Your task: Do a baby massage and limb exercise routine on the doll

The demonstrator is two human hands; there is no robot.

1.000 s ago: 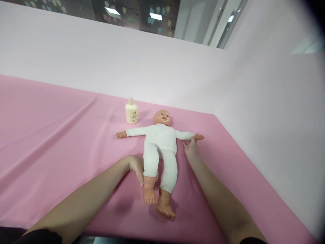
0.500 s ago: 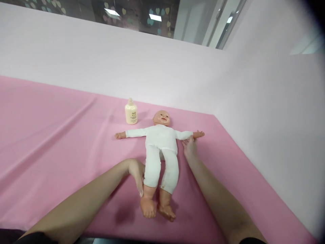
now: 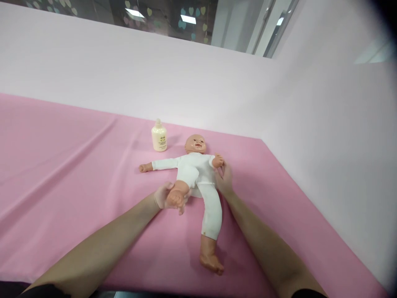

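A baby doll (image 3: pixel 204 167) in a white cloth suit lies face up on the pink sheet, its head toward the wall. My left hand (image 3: pixel 163 195) is closed around the doll's leg on the left side of the view, near the ankle, and that leg is bent up with its foot pointing at me. On the other side my right hand (image 3: pixel 224 177) grips the doll's arm near its hand, which is raised and bent in toward the chest. The doll's other arm stretches out to the left, and its other leg lies straight toward me.
A cream-coloured pump bottle (image 3: pixel 159 137) stands upright left of the doll's head. Behind and to the right rise white walls (image 3: pixel 130 78). The pink sheet (image 3: pixel 74 165) has long creases at the left. Above the back wall is a window with heart decorations.
My left hand has lifted the doll's leg, bending it up toward the body. My right hand has brought the doll's arm from outstretched to bent inward.
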